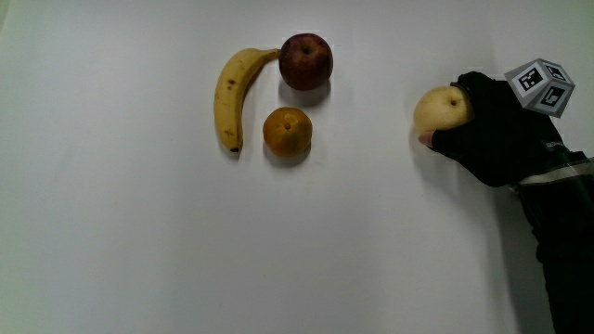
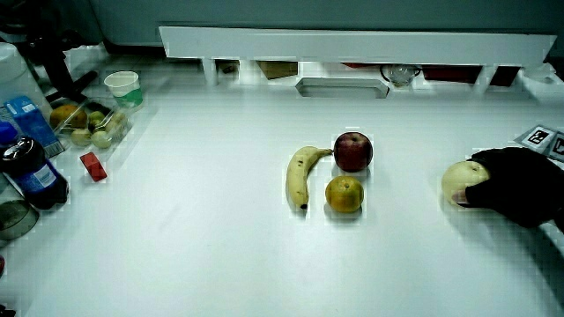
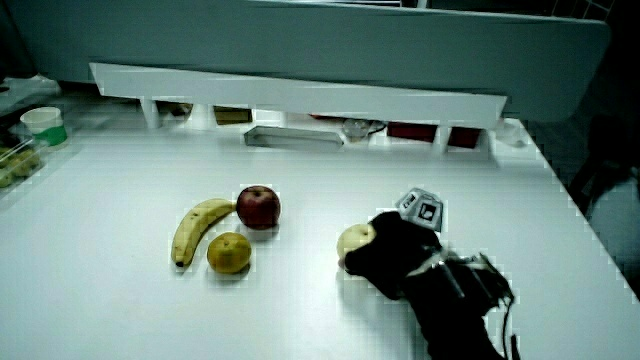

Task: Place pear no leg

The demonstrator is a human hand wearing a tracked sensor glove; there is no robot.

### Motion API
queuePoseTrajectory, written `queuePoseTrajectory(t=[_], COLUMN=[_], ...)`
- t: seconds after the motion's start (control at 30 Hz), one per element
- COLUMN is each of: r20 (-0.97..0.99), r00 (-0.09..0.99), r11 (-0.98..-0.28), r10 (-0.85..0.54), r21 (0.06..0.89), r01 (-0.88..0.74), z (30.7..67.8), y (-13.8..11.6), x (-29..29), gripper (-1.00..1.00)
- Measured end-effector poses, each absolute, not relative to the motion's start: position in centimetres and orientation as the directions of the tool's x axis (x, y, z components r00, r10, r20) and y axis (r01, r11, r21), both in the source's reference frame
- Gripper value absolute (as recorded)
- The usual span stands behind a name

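A pale yellow pear (image 1: 439,110) (image 2: 460,180) (image 3: 354,241) rests on the white table, apart from the other fruit. The hand (image 1: 490,130) (image 2: 517,183) (image 3: 400,256), in its black glove with the patterned cube (image 1: 540,86) on its back, is curled around the pear, with the forearm reaching in from the table's edge. A yellow banana (image 1: 234,93) (image 2: 300,174) (image 3: 197,228), a red apple (image 1: 306,60) (image 2: 352,151) (image 3: 258,206) and an orange (image 1: 287,131) (image 2: 344,194) (image 3: 229,252) lie close together.
In a side view, bottles (image 2: 30,167), a container of small fruit (image 2: 88,124), a cup (image 2: 123,87) and a small red item (image 2: 92,165) stand near the table's edge. A low white partition (image 2: 352,44) (image 3: 300,100) holds a shallow tray (image 2: 342,86).
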State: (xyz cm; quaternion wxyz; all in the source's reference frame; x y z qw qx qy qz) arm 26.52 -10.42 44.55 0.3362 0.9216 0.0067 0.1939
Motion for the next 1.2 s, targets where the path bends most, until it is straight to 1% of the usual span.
queuePoseTrajectory(t=[0.1,0.2,0.27,0.3,0.43,0.53,0.67,0.77,0.9,1.07,1.2], r20=[0.334,0.338,0.356,0.366,0.353,0.358,0.353,0.380,0.361,0.335,0.319], r00=[0.934,0.930,0.920,0.918,0.921,0.922,0.922,0.908,0.920,0.936,0.946], r11=[-0.770,-0.747,-0.737,-0.742,-0.716,-0.718,-0.701,-0.698,-0.708,-0.707,-0.709], r10=[0.129,0.143,0.165,0.155,0.164,0.151,0.161,0.177,0.155,0.104,0.062], r21=[0.627,0.654,0.664,0.657,0.685,0.680,0.699,0.699,0.690,0.688,0.681], r01=[-0.118,-0.123,-0.125,-0.137,-0.135,-0.147,-0.146,-0.156,-0.152,-0.168,-0.183], z=[44.9,45.5,46.0,45.5,46.5,46.4,47.0,46.6,45.6,44.0,41.4], y=[-10.4,-10.2,-10.2,-10.2,-10.0,-10.0,-9.9,-9.9,-10.0,-9.8,-9.2], x=[26.0,25.9,26.0,25.6,25.4,24.9,25.1,25.0,24.8,24.1,23.4], gripper=[0.00,0.00,-0.10,-0.14,-0.33,-0.48,-0.67,-0.81,-1.00,-1.00,-1.00])
